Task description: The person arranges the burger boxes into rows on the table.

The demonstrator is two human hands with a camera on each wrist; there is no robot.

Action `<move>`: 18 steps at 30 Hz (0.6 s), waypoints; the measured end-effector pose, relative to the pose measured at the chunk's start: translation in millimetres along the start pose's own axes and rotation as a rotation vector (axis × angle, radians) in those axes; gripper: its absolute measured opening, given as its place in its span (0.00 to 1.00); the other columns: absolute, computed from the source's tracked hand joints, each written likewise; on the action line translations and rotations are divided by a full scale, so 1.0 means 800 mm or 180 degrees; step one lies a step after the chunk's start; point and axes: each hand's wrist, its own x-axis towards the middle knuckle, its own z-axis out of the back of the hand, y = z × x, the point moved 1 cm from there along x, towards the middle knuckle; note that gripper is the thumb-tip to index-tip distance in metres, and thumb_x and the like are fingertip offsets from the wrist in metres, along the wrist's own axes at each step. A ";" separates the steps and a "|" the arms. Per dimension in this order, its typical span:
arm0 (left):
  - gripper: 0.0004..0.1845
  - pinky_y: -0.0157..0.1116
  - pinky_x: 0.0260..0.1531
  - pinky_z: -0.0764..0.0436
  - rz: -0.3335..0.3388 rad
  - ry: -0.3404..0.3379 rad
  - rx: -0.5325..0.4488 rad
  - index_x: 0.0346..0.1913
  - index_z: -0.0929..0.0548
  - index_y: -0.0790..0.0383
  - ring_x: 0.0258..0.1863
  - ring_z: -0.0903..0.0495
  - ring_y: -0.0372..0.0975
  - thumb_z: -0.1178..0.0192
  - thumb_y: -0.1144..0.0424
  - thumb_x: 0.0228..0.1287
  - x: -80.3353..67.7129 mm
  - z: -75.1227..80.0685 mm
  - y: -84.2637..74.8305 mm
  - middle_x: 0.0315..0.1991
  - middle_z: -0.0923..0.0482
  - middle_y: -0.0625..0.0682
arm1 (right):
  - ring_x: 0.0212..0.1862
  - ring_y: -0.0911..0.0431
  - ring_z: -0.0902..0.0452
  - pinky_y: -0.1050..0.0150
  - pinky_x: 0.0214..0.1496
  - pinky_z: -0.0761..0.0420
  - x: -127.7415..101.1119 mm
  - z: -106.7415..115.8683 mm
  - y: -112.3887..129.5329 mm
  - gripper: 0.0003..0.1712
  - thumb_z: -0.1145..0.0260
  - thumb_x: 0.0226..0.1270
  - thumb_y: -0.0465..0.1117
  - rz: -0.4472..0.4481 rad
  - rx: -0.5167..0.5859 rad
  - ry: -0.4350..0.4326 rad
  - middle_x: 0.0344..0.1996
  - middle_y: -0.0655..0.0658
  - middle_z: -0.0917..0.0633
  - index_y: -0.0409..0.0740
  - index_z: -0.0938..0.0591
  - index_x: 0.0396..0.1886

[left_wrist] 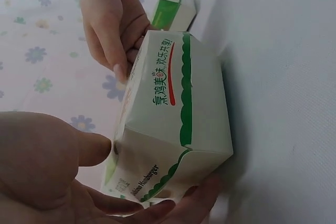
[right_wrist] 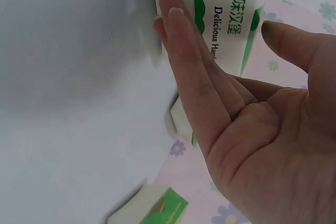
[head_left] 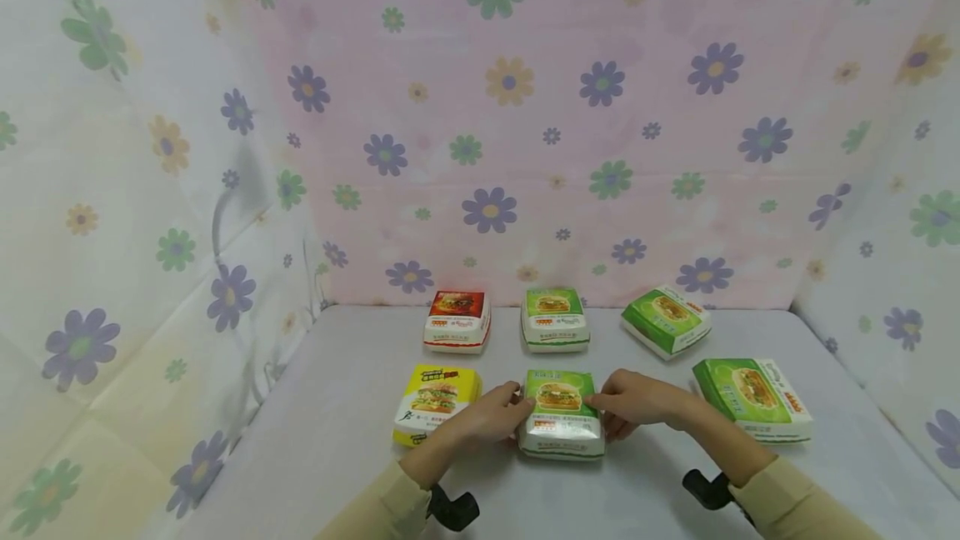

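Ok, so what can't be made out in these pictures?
- Head: yellow burger box, near right corner, behind the left forearm.
- Head: red burger box, fine print too small.
- Right wrist: held green-and-white burger box, end of "Delicious Ham" lettering, covered by the right hand.

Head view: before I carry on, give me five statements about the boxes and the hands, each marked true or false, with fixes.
1. The left hand and the right hand both touch the middle front box. True.

2. A blue box stands behind the yellow box. False: the red box does.

3. The yellow box is left of the middle front box. True.

4. There are eight boxes on the table. False: there are six.

5. The middle front box is red on top. False: its top is mostly green.
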 end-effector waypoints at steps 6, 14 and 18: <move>0.42 0.54 0.60 0.22 0.0031 -0.0049 0.0262 0.79 0.44 0.70 0.59 0.25 0.51 0.43 0.46 0.76 -0.012 0.003 -0.008 0.70 0.32 0.66 | 0.34 0.46 0.13 0.52 0.39 0.11 -0.009 0.011 0.000 0.21 0.39 0.78 0.47 0.0053 -0.0027 -0.0038 0.33 0.37 0.12 0.29 0.16 0.46; 0.43 0.60 0.74 0.41 -0.0206 -0.0184 0.0723 0.79 0.44 0.67 0.77 0.43 0.57 0.41 0.45 0.74 -0.025 0.011 -0.026 0.78 0.43 0.66 | 0.34 0.51 0.14 0.55 0.37 0.13 -0.023 0.027 0.002 0.22 0.38 0.78 0.48 0.0109 -0.0365 -0.0166 0.36 0.41 0.13 0.30 0.18 0.51; 0.41 0.59 0.73 0.39 -0.0378 -0.0253 0.0948 0.79 0.42 0.66 0.77 0.43 0.57 0.40 0.47 0.74 -0.024 0.015 -0.031 0.78 0.44 0.66 | 0.37 0.52 0.15 0.55 0.38 0.15 -0.032 0.037 0.002 0.25 0.38 0.77 0.49 0.0272 -0.0658 -0.0182 0.41 0.42 0.14 0.30 0.21 0.57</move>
